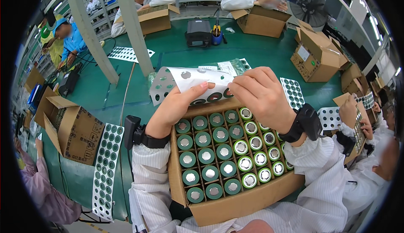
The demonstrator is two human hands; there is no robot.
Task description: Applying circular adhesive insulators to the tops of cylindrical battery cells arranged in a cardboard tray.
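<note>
Both hands on the sticker sheet [189, 81], held just above the far edge of the cardboard box [235, 205] of upright cylindrical cells [206, 155]. Left hand [176, 104] pinches the sheet, thumb on top; right hand [261, 92] grips its right end. Right-side columns show white rings, the rest plain green (judging roughly a third ringed, most left). Green bench [176, 52] carries more cartons and a spent sheet [106, 170]. Busy line, other workers all round.

We see bright, even light from ceiling strips [372, 22] at upper right, with soft shadows. Metal cell tops [206, 155] glint. Fisheye bends edges; corners go black, faces blurred.
</note>
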